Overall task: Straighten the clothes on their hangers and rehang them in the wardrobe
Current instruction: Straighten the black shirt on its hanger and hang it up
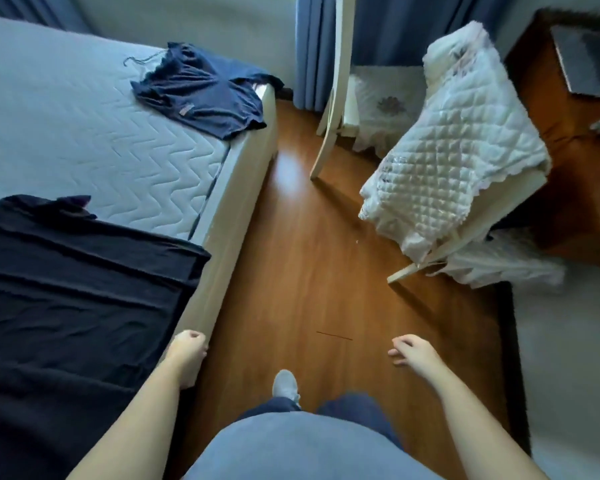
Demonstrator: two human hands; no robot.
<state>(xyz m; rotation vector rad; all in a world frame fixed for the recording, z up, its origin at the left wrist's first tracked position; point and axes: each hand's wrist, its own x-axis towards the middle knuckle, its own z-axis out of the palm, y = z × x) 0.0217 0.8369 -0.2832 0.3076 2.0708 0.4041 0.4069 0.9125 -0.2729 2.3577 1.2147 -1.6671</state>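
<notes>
1. Beside a bare mattress, a person stands on a wooden floor with both bare forearms reaching forward and down, seen from a head-worn camera.
2. At far left, a black garment lies spread flat over the near corner of the bed, its folds running roughly across the mattress and its right edge hanging at the bed's side; whether a hanger is inside cannot be told.
3. Farther up the bed, a navy T-shirt lies crumpled near the mattress's right edge, on a thin wire hanger whose hook points left toward the middle of the bed. The shirt's long axis runs from that hook down and right to its hem, which reaches the bed's edge.
4. The left hand is curled into a loose fist just beside the bed's side panel, below the black garment's edge, gripping nothing visible.
5. Between the arms, one grey shoe and dark trouser legs show above a blue-grey shirt front.
6. The right hand hovers over the floor, well apart from the bed, fingers half-curled and spread, empty.
7. At right, a white quilted cover drapes a tilted pale chair, near a dark wooden table and blue curtains.
</notes>
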